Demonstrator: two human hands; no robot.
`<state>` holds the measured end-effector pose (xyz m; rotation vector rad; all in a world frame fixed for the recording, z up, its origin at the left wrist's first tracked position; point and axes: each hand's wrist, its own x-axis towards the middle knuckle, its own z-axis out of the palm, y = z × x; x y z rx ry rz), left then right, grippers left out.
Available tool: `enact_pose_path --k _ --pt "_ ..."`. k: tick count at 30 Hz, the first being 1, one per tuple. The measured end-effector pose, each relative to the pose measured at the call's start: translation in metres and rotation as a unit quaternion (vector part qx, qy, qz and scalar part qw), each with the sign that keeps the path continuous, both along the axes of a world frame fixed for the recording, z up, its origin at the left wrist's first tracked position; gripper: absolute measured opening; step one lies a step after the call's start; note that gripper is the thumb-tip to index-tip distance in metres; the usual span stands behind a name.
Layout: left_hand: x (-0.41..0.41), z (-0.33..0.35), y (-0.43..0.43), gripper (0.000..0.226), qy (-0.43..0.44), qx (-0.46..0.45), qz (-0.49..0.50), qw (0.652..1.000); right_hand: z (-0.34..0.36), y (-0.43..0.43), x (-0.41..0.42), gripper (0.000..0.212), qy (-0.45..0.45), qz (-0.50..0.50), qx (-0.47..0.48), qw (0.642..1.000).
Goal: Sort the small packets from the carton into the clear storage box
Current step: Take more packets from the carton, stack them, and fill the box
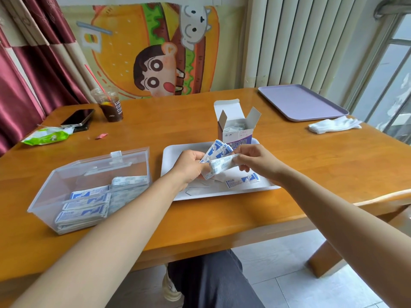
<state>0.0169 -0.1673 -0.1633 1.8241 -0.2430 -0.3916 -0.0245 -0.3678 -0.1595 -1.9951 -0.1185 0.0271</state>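
Note:
My left hand (189, 166) grips a fanned bunch of small blue-and-white packets (216, 152) over the white tray (175, 152). My right hand (251, 160) pinches one end of a single packet (222, 165) held across the bunch. One more packet (242, 180) lies loose on the tray under my right hand. The open carton (235, 127) stands upright at the tray's far edge with packets inside. The clear storage box (66, 181), lid tilted back, sits to the left and holds stacks of packets (89, 207).
A dark phone (77, 117), an iced drink cup (110, 103), a green wrapper (47, 135) and a small red scrap (101, 135) lie at the far left. A purple tray (302, 102) and white gloves (333, 125) sit at the far right.

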Motion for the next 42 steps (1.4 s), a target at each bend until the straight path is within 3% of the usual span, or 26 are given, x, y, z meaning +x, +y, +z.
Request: enact_pose_path --k 10,18,27,32,36,42 --pt "0.006 -0.003 -0.002 0.007 0.015 -0.017 0.019 1.0 -0.003 -0.005 -0.001 0.016 0.009 -0.014 -0.015 1.0" --pt "0.004 -0.001 0.006 0.015 -0.009 0.0 0.055 0.998 0.0 -0.018 -0.007 0.016 0.025 -0.048 -0.024 0.998" --pt "-0.005 0.006 0.014 0.012 -0.027 0.025 0.049 0.998 -0.003 -0.01 -0.004 0.018 0.002 -0.067 -0.114 0.991" --pt "-0.004 0.004 0.009 0.015 -0.039 0.042 0.044 0.997 0.003 -0.018 -0.007 0.014 -0.004 -0.098 -0.046 0.994" --pt "-0.004 0.003 0.004 0.016 -0.043 0.05 0.04 0.997 0.006 -0.025 -0.01 0.014 0.036 -0.103 -0.072 0.991" --pt "-0.004 0.002 0.0 0.019 -0.044 0.056 0.028 0.997 0.008 -0.031 -0.011 0.014 -0.007 -0.156 -0.037 0.987"
